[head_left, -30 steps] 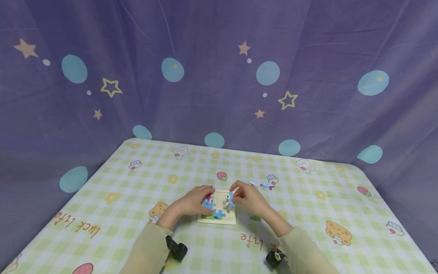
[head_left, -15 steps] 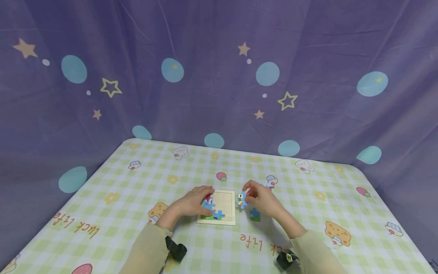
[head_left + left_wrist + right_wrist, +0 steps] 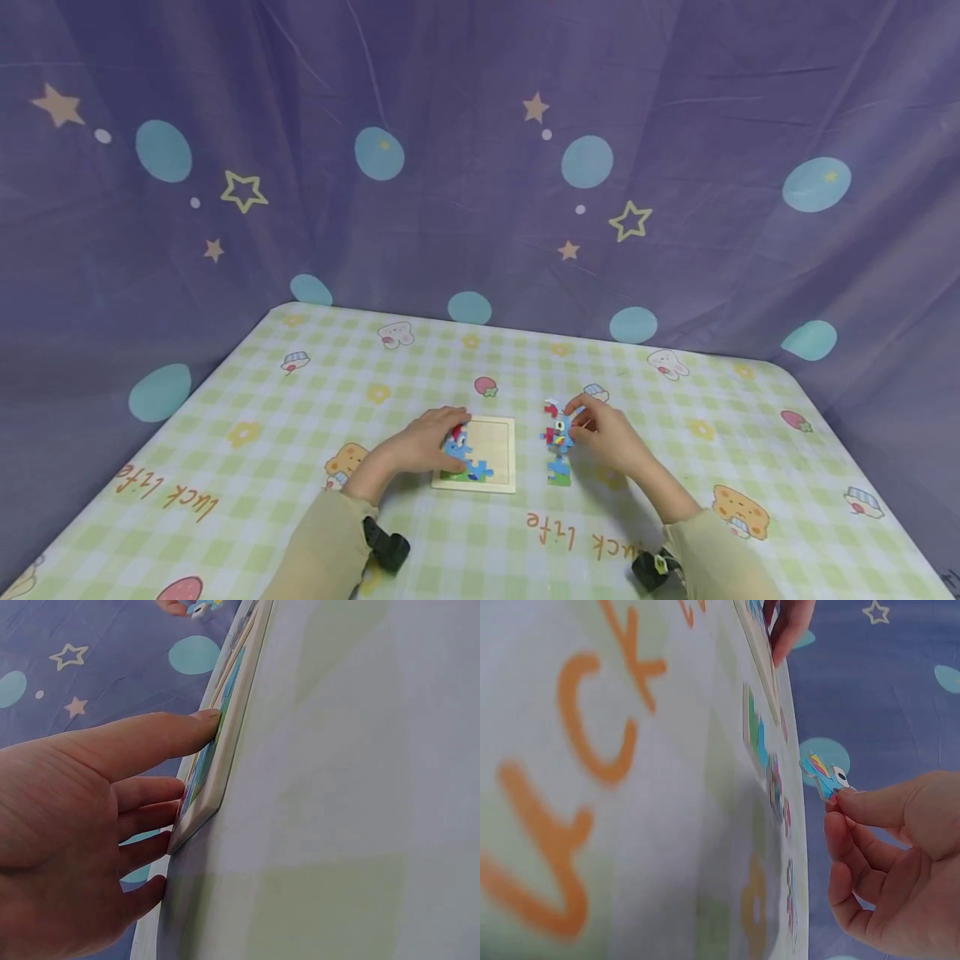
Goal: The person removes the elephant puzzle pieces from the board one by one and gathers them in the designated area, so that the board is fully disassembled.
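A square wooden puzzle tray point(image 3: 512, 457) lies on the table, with blue and green jigsaw pieces point(image 3: 480, 472) in its left and lower part and bare wood at upper right. My left hand point(image 3: 422, 442) rests over its left side. In the left wrist view the thumb point(image 3: 199, 727) presses on the near rim and the fingers lie loosely along the side. To the right of the tray, my right hand point(image 3: 613, 433) pinches a blue jigsaw piece point(image 3: 826, 778) with a printed eye between thumb and index finger, raised above the table.
Loose jigsaw pieces lie right of the tray: a blue-green one point(image 3: 558, 472) nearest me, a red-and-white one point(image 3: 551, 407) farther off, and a red one point(image 3: 549, 436) partly behind the held piece. A checked cloth point(image 3: 300, 467) covers the table; a purple curtain point(image 3: 480, 217) hangs behind.
My right hand has moved right with the pinched jigsaw piece, from over the tray to above the loose pieces. The left hand and the tray have stayed in place.
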A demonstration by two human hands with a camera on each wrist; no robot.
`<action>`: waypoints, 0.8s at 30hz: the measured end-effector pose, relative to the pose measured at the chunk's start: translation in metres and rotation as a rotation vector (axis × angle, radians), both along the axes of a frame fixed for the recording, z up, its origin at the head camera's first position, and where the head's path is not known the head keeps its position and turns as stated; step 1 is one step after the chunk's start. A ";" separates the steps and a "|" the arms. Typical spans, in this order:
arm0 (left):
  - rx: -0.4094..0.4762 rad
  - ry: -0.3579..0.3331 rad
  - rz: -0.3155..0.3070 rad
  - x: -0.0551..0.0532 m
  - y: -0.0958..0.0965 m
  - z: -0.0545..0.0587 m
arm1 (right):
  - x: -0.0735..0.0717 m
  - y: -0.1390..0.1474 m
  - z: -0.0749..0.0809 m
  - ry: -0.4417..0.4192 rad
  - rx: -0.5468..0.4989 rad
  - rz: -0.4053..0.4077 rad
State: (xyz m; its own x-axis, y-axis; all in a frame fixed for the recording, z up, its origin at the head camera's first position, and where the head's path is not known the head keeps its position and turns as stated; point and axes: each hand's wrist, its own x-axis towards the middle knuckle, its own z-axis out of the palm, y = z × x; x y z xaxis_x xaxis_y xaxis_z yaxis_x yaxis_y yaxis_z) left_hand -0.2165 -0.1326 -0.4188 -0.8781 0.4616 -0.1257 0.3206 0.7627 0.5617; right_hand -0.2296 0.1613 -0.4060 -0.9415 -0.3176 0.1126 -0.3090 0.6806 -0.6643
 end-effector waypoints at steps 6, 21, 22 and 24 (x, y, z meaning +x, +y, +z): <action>-0.001 -0.002 0.001 -0.001 0.000 0.000 | -0.002 0.016 0.000 -0.008 -0.018 -0.030; -0.003 -0.017 0.005 0.002 0.000 0.004 | -0.008 0.032 -0.008 -0.006 0.010 -0.046; -0.001 -0.018 0.004 0.002 0.000 0.004 | -0.008 0.033 -0.008 -0.003 0.013 -0.047; -0.002 -0.020 -0.002 0.002 0.000 0.004 | -0.010 0.034 -0.010 -0.002 0.019 -0.051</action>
